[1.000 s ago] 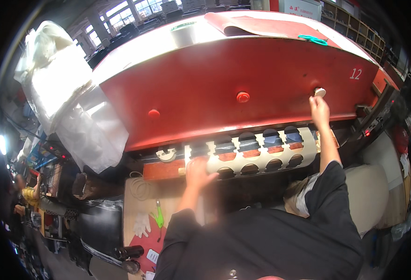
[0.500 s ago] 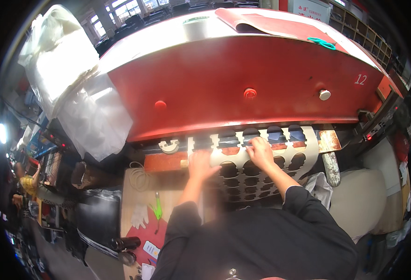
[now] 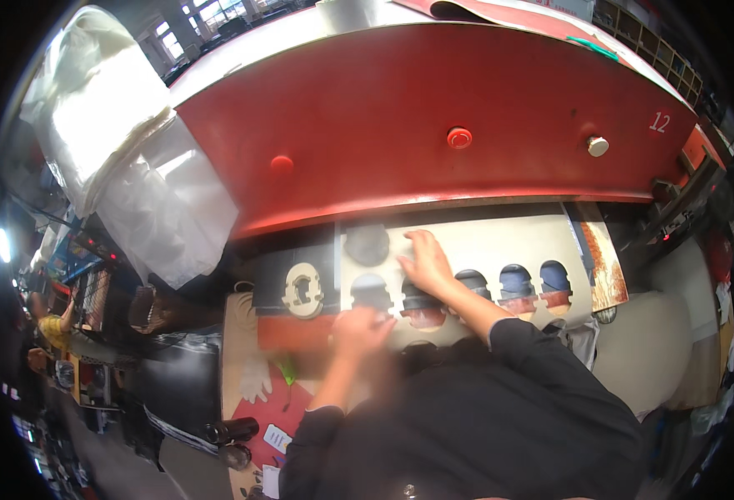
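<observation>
A cream sheet (image 3: 500, 237) with rows of notched, rounded cut-outs lies across the work surface in front of me, its near part hanging toward my body. My left hand (image 3: 357, 331) is at the sheet's near left part, beside a cut-out; its fingers are blurred but look closed on the material. Palm down, my right hand (image 3: 430, 265) rests on the uncut part, fingers stretched and thumb apart. An off-white notched ring-shaped piece, seemingly a cutting die (image 3: 291, 292), lies left of the sheet on a dark board (image 3: 271, 265).
A red machine housing (image 3: 367, 125) with round buttons stands behind the sheet. Plastic bags (image 3: 162, 200) hang at the left. A side table below left holds a glove (image 3: 254, 379), a green-handled tool (image 3: 287, 368) and dark bottles (image 3: 232, 430). Teal scissors (image 3: 592, 48) lie on top.
The sheet has come toward me, exposing an uncut strip behind the cut-outs. My left hand is lower; my right hand has shifted left onto the uncut part. The view has tilted downward.
</observation>
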The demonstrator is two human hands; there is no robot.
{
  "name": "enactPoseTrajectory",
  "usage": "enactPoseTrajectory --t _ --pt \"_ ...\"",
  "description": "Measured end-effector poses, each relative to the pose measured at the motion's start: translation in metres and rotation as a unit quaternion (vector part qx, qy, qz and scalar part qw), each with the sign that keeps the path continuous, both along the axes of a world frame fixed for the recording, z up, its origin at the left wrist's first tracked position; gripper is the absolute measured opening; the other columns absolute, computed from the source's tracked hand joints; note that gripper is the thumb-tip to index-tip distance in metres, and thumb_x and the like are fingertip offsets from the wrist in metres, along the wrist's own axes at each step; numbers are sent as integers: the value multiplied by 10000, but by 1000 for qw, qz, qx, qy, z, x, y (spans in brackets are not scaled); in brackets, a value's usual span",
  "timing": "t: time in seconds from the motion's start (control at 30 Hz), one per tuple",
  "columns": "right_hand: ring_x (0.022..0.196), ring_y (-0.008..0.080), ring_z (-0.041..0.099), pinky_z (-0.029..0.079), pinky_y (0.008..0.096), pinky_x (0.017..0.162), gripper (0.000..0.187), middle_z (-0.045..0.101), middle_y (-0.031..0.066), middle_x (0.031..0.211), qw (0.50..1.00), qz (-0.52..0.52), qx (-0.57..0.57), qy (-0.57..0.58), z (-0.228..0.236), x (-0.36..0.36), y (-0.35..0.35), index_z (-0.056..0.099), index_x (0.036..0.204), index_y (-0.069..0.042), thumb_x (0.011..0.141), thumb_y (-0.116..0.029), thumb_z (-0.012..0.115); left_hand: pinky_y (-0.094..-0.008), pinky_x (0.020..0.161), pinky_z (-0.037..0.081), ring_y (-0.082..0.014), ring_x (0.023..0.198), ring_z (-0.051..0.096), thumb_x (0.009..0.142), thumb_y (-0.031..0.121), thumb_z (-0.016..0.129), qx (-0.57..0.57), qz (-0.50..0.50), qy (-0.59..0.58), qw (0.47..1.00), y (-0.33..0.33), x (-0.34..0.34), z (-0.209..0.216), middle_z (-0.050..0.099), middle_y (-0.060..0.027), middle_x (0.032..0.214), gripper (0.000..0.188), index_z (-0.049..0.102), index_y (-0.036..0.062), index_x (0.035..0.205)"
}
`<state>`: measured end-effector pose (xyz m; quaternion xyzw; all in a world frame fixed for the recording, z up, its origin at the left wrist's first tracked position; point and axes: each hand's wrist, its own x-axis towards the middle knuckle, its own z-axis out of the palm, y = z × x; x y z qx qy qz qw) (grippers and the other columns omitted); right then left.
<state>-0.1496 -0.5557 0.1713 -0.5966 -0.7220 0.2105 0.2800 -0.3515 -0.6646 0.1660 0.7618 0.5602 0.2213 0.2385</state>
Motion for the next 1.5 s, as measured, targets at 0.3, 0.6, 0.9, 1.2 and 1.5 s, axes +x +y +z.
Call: enactPoseTrajectory --t 0.3,0.6,0.9,1.2,1.5 --pt "1235 504 406 381 558 972 787 434 243 1407 995 10 -10 -99 5 -104 -59 503 1360 -194 661 -369 821 -546 1118 251 -454 1356 361 773 470 741 -8 102 55 993 -60 6 10 412 -260 1446 820 453 -2 1378" --pt "1142 372 545 436 464 957 734 574 161 1256 985 -45 -24 164 14 -86 -71 542 1288 -93 621 -255 803 -545 1137 236 -447 1375 339 792 460 722 7 100 82 992 -94 4 10 374 -265 1472 754 472 3 1339" --pt "1241 368 461 367 478 1034 690 545 106 1294 995 -35 70 -55 15 -20 -98 543 1285 -119 648 -225 787 -542 1137 249 -433 1388 333 793 465 718 23 110 66 991 -97 5 2 364 -266 1483 743 483 4 1327" --pt "1257 406 434 353 499 1037 696 527 102 1307 995 -24 71 -64 3 -16 -104 542 1297 -138 651 -224 785 -538 1141 243 -428 1392 330 793 469 721 17 114 76 990 -96 7 3 358 -261 1490 743 486 9 1327" --pt "1241 393 483 383 479 1047 674 512 211 1346 1000 -2 26 0 42 44 -109 494 1328 -41 761 -283 765 -534 1111 279 -434 1343 379 784 393 752 78 129 32 988 -93 2 -2 433 -252 1421 651 539 3 1259"
